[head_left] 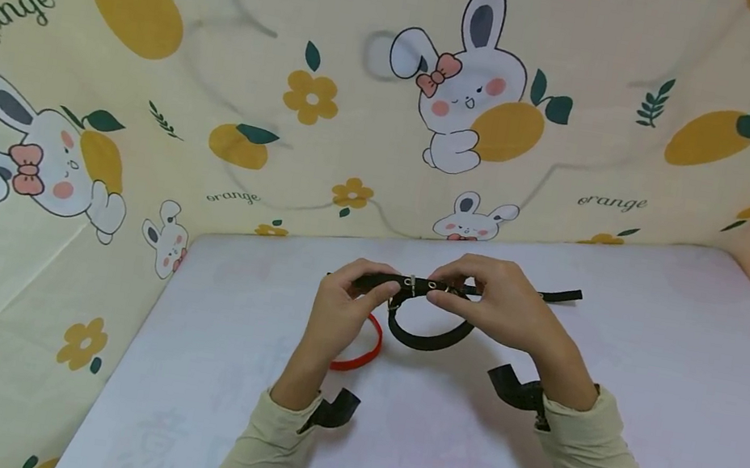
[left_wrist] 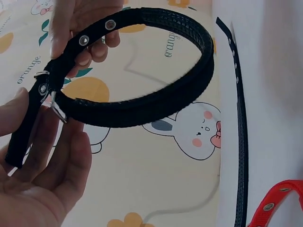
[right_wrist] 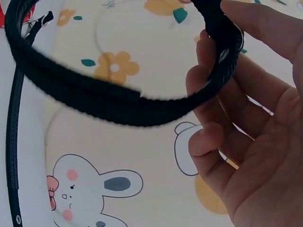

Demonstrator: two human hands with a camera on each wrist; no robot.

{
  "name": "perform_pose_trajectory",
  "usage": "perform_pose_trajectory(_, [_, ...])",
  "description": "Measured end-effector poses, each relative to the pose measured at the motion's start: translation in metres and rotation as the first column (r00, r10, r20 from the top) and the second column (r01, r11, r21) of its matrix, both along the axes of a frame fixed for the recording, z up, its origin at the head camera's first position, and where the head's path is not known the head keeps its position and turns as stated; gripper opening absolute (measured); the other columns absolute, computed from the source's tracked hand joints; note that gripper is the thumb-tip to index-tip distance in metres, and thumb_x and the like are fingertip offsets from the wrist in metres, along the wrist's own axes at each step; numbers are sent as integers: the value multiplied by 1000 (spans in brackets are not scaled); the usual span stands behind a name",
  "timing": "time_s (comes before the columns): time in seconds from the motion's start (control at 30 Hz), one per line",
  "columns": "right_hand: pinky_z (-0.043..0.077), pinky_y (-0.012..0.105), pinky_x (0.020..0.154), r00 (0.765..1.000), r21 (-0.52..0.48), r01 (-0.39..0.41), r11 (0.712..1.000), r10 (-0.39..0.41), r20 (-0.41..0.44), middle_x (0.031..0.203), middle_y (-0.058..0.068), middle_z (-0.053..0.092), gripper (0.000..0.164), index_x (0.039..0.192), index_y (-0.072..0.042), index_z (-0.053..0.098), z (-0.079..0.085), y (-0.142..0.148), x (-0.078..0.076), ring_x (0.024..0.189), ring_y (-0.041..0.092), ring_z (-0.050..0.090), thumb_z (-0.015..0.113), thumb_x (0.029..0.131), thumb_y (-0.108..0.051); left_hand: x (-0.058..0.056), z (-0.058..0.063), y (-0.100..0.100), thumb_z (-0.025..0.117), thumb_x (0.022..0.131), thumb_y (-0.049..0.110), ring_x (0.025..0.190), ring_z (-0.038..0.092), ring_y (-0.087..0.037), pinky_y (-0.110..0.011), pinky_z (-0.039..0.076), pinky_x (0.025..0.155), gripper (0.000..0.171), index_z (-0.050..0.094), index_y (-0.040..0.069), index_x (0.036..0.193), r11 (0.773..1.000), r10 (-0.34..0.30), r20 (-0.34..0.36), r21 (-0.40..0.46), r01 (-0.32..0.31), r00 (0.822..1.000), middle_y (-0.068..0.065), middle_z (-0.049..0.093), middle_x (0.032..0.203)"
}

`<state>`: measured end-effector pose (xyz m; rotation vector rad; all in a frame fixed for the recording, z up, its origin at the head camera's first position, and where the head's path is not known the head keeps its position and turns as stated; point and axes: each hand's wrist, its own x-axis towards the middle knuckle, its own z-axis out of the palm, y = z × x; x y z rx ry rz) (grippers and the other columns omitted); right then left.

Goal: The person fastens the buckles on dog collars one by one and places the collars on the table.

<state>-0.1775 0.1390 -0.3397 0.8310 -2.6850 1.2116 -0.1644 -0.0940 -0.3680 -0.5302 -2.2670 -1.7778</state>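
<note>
Both hands hold up a black collar [head_left: 427,343], its loop hanging below the fingers. Eyelets and a metal buckle [left_wrist: 58,108] show along the band. On the left, my left hand [head_left: 342,312] pinches the strap's end just past the buckle, thumb on one side and fingers on the other. My right hand [head_left: 506,308] pinches the band on the other side of the buckle, near two eyelets, as the left wrist view shows. In the right wrist view, the right hand's [right_wrist: 265,156] lower fingers curl loosely below the band.
A second black strap [head_left: 562,296] with eyelets lies stretched out on the white table [head_left: 230,407], behind the hands. Nearer the left wrist lies a red collar [head_left: 368,356] in a loop. A cloth [head_left: 351,9] printed with rabbits and oranges hangs behind the table.
</note>
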Motion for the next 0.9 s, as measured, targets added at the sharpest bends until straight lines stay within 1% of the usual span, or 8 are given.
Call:
perform_pose_trajectory(0.1, [48,35,76,1000,-10,-14,1000,14,9,89,-13,68,17,103,-25,74,1,2,-1,85,7,58,77,88,-32,0,1,-1,73,88,9,87,67,-8,-22,56,82,17,71,2,104,999,-3,40,44,1,999,-16,70,100])
perform_pose_trajectory(0.33, [50,28,73,999,-47,-29,998,30,14,92,-11,69,15,105,-24,73,0,4,-3,87,6,60,74,91,-29,1,4,0,73,89,11,88,69,-9,-24,58,86,25,68,1,110,992,-31,97,121,19,995,-18,68,103])
perform_pose_trajectory(0.43, [53,26,75,998,-92,-4,996,9,57,99,-7,70,16,108,-21,72,-1,3,-3,93,8,62,71,93,-28,1,4,0,75,88,13,95,69,-13,-24,56,89,39,61,5,123,984,-34,155,178,6,987,-16,69,109])
perform_pose_trajectory(0.53, [54,31,81,992,-127,46,991,-30,119,106,-3,70,20,112,-19,71,0,3,-3,100,11,63,68,95,-29,1,2,2,76,87,11,102,69,-16,-24,55,92,46,56,9,129,977,-42,193,215,0,980,-15,69,114])
perform_pose_trajectory(0.63, [55,38,88,984,-144,85,986,-60,171,111,-1,70,23,114,-18,70,0,2,-2,103,15,62,67,96,-32,1,0,4,77,86,7,101,68,-19,-24,56,91,39,62,8,123,986,-33,143,169,8,989,-15,69,113])
perform_pose_trajectory(0.73, [54,43,92,979,-150,98,984,-69,192,112,0,70,25,113,-17,70,1,2,-2,104,16,62,66,96,-34,1,-2,6,77,85,6,95,69,-20,-25,57,88,33,69,5,117,995,-14,37,103,10,999,-14,69,109])
perform_pose_trajectory(0.83, [54,43,92,979,-157,104,982,-73,192,110,0,70,24,112,-17,70,1,1,-2,103,17,63,66,96,-35,2,-3,7,77,84,5,92,68,-21,-26,58,85,32,72,4,115,997,-11,-37,80,14,999,-15,68,108])
perform_pose_trajectory(0.9, [54,42,91,978,-161,104,982,-72,195,109,0,70,24,112,-17,70,1,0,-2,103,16,63,66,96,-35,2,-3,8,76,85,5,92,67,-20,-26,58,85,31,73,4,115,997,-13,-52,74,17,999,-15,67,108])
